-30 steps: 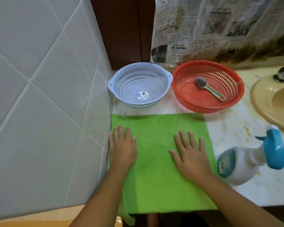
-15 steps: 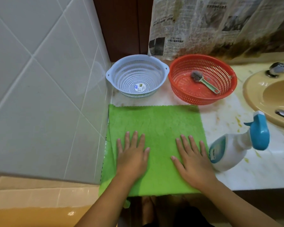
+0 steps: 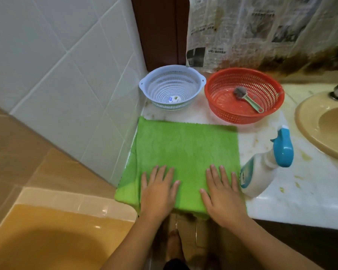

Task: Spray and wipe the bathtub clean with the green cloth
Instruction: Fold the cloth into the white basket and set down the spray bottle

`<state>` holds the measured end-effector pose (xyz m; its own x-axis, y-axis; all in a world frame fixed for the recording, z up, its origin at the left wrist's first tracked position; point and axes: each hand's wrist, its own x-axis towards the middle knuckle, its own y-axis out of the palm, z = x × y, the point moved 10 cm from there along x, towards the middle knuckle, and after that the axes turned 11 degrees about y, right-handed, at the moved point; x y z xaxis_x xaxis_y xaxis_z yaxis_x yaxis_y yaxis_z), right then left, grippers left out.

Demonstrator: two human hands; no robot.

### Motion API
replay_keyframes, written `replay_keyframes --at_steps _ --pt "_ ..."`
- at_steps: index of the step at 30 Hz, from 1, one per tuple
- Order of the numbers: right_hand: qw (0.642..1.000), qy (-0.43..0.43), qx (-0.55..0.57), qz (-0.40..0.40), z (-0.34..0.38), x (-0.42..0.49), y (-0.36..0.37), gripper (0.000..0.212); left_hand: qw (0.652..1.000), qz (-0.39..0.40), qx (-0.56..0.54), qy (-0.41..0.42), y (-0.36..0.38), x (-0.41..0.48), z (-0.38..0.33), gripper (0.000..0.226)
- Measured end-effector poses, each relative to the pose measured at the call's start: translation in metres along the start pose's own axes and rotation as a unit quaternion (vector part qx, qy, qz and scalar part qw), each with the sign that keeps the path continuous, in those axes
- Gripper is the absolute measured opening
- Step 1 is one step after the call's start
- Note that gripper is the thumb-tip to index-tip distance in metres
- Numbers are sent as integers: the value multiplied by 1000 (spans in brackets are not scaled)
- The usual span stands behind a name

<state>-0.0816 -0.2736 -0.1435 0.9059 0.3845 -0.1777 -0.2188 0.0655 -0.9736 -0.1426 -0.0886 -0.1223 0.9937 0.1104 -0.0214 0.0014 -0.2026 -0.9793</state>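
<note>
Head view looks down past a white tiled wall (image 3: 57,65) to an amber glossy bathtub (image 3: 47,240) at lower left and a white marbled counter (image 3: 300,201) on the right. A bright green square terry cloth (image 3: 187,149) lies spread flat on the counter against the wall, its near edge hanging over the front. A beige oval sink (image 3: 304,125) sits at the far right. Behind the cloth stand a red perforated plastic basket (image 3: 232,115) and a pale blue plastic colander (image 3: 158,88). A white spray bottle with a blue trigger head (image 3: 261,172) lies on its side just beside the cloth. The left hand (image 3: 157,193) and right hand (image 3: 224,195) press flat on the cloth, fingers straight and spread. A small green-handled brush (image 3: 248,98) rests inside the red basket.
</note>
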Motion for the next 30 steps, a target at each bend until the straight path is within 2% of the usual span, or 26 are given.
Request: replay_keyframes --at_steps 5,9,12,14,17,21,23,26,30 --pt "989 -144 8 33 61 -18 0 66 981 -96 -7 -169 -22 -55 57 36" --pt "980 -190 -20 54 92 -27 7 64 947 -139 -104 -272 -32 -84 104 32" --pt "985 -163 -42 30 97 -23 -2 62 936 -170 -117 -287 -38 -86 113 32" --pt "986 -158 -47 4 110 -18 -15 60 940 -165 -102 -281 -38 -83 111 34" --pt "980 -198 -33 -13 148 -9 -28 58 951 -157 -62 -258 -40 -82 110 37" --pt "965 -257 12 -46 206 27 -45 47 943 -209 -71 -250 -45 -100 118 32" --pt "956 -290 17 -28 234 53 -42 36 934 -223 -93 -261 -45 -107 123 22" --pt "942 -334 -32 25 259 81 -27 32 941 -210 -90 -249 -40 -104 127 17" --pt "952 -296 -68 19 263 111 -25 30 958 -197 -47 -205 -41 -98 131 26"
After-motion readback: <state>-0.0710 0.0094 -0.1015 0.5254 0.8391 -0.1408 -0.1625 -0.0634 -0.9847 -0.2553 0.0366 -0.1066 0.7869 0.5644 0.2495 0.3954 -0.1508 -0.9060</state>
